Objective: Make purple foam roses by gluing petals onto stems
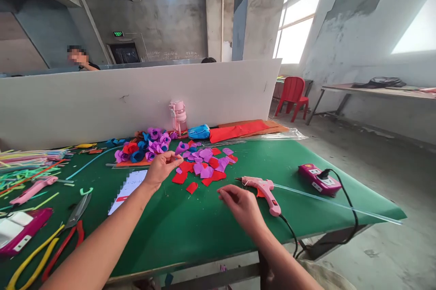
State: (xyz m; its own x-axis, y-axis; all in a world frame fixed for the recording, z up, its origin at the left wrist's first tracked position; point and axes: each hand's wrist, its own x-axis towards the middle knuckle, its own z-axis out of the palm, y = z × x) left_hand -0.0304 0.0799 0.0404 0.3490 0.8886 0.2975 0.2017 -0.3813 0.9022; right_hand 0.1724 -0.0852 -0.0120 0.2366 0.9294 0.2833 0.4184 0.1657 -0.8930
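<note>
Centrally on the green counter (204,231), loose purple and red petals (205,166) mark the clock's centre: the left hand (160,169) lies at 9 o'clock, thumb and finger pressed together beside a purple bloom (181,148) (whether gripped cannot be told), the right hand (242,203) at 5, fingertips drawn together on nothing visible. Assembled flowers (146,145) lie toward 10 o'clock, the glue gun (265,186) toward 4. Sound handling would call for lifting petals singly by their edges, with the right fingers clear of the nozzle (239,179), possibly hot.
</note>
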